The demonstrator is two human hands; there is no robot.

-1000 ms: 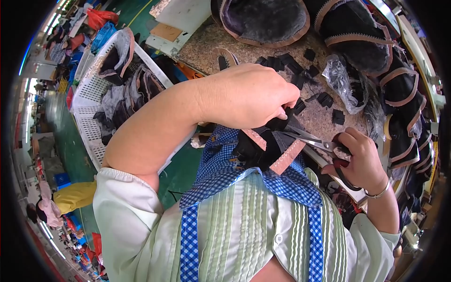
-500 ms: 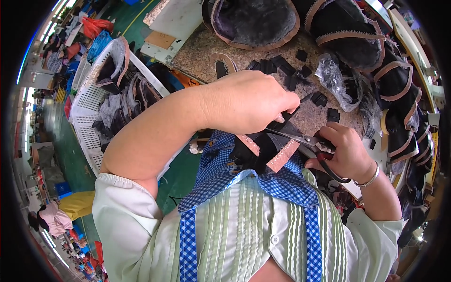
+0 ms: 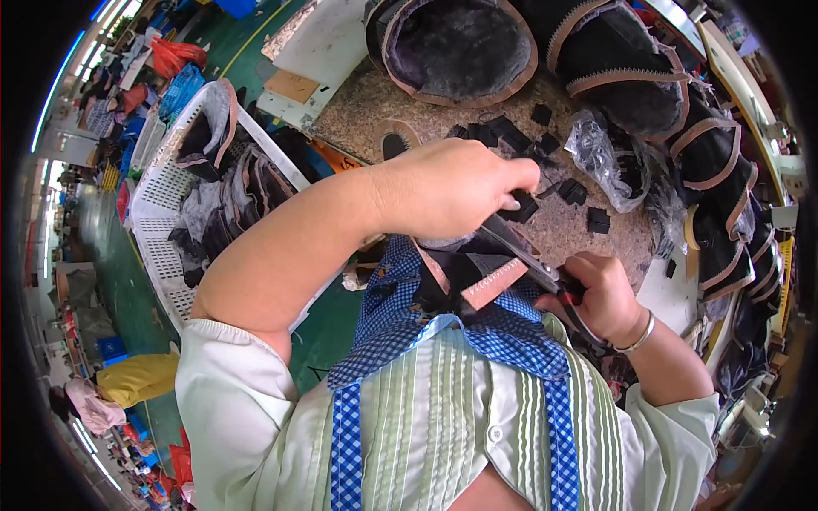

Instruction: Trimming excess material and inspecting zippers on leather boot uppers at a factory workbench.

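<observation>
My right hand [image 3: 605, 296] grips a pair of scissors [image 3: 521, 253] by dark and red handles. The blades point up and left, beneath the fingers of my left hand [image 3: 460, 187]. That hand is closed, thumb and forefinger pinching black material [image 3: 521, 207] whose full shape is hidden. Below the blades, over my lap, lies a black boot piece [image 3: 464, 271] with a stitched tan edging strip [image 3: 496, 284]. Whether the pinched material belongs to this piece, I cannot tell. My blue checked apron [image 3: 388, 298] lies under the work.
Small black scraps [image 3: 573, 192] and a crumpled clear plastic bag [image 3: 601, 157] lie on the speckled tabletop [image 3: 358, 106]. Fur-lined black boots [image 3: 460, 47] stand at the back and right. A white perforated crate [image 3: 158, 226] with more boot pieces is at left.
My right hand and the scissors have come closer to my body and tilted more steeply. The tan-edged piece has shifted left. My left hand stays almost in place, still pinching.
</observation>
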